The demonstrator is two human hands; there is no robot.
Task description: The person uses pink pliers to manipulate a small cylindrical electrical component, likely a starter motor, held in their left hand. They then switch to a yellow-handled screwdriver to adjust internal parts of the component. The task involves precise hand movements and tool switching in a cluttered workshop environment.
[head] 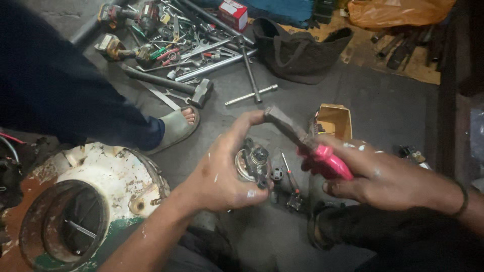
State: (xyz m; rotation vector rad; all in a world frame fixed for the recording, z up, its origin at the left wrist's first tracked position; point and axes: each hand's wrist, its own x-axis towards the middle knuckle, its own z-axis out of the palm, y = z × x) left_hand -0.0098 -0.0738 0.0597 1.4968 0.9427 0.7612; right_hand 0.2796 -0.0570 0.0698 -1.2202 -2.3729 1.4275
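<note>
Metal part half hidden in left hand; right hand grips pliers.

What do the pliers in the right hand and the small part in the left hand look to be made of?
Pliers: dull grey metal head, seemingly steel; glossy pink handles, probably plastic or rubber. Small part: bare metal by its silvery shine, with darker, grimy fittings; the exact alloy is unclear.

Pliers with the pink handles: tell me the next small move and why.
Probably lower the pliers' nose onto the top of the small metal part. The right hand holds them by the pink handles, tip raised above and apart from the part, touching the left hand's raised finger, while that hand cups the part steady.
</note>
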